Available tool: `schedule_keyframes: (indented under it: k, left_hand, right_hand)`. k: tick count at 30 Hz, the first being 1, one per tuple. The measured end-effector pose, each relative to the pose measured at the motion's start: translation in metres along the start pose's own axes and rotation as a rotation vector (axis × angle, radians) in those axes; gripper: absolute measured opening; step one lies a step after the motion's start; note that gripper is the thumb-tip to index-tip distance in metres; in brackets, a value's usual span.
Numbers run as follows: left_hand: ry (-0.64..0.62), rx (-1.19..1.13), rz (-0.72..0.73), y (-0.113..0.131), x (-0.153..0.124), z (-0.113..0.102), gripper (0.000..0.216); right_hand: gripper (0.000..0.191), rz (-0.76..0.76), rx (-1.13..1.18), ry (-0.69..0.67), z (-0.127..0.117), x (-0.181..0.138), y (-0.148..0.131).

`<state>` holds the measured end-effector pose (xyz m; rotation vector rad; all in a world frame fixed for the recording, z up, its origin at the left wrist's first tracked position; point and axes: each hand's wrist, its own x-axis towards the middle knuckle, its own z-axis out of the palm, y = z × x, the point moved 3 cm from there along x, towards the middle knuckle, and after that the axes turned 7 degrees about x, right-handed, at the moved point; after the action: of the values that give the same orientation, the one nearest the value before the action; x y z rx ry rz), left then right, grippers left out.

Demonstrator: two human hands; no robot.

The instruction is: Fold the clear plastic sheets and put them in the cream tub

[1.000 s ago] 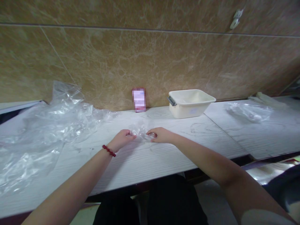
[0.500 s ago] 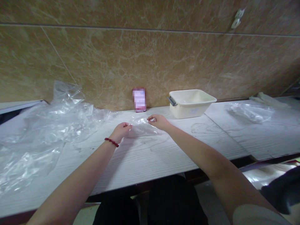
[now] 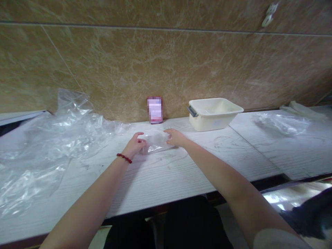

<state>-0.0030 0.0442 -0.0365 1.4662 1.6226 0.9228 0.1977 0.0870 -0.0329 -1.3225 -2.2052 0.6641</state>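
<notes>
A small clear plastic bag [image 3: 155, 142] lies flat on the white wood-grain table [image 3: 166, 176] between my two hands. My left hand [image 3: 135, 145], with a red bead bracelet at the wrist, rests on the bag's left end with fingers bent over its edge. My right hand [image 3: 175, 137] lies on the bag's right end, fingers pressed down on the plastic. Whether either hand pinches the film or only presses it flat is hard to tell.
A large heap of crumpled clear plastic [image 3: 49, 145] covers the table's left side. A cream plastic tub [image 3: 214, 113] with a grey handle stands at the back, beside a small pink-and-white box [image 3: 155, 110] against the marble wall. More clear plastic [image 3: 281, 123] lies far right.
Both hands moved away from me toward the wall with the small bag. The bag went from bunched between my fists to spread out flat under my fingers.
</notes>
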Motion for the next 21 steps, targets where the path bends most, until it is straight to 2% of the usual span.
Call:
schedule_keyframes:
  k: [2,5,8,11,16,18,21]
  left_hand:
    - [-0.01,0.058,0.039,0.002,-0.001,-0.002,0.044]
    - [-0.045,0.119,0.018,0.004,-0.003,-0.002,0.032]
    - [-0.114,0.096,-0.018,0.006,-0.004,0.0,0.041]
    - [-0.14,0.092,0.006,0.006,-0.003,0.003,0.042]
    - [-0.013,0.284,0.085,0.004,0.0,0.0,0.039]
    - [0.056,0.405,0.117,0.004,0.0,-0.002,0.038]
    - [0.099,0.553,0.151,0.007,-0.002,-0.003,0.037]
  right_hand:
    - [0.056,-0.031,0.0,0.015,0.0,-0.002,0.001]
    - [0.052,0.0,0.04,0.032,-0.001,-0.002,0.004]
    - [0.049,0.049,0.107,0.04,-0.001,-0.002,0.008]
    - [0.043,0.055,0.143,0.071,-0.002,-0.002,0.008]
    - [0.038,0.131,0.161,0.17,-0.007,0.003,0.008]
    - [0.03,0.149,0.113,0.18,-0.008,0.006,0.011]
    - [0.013,0.054,0.004,0.178,-0.008,0.009,0.012]
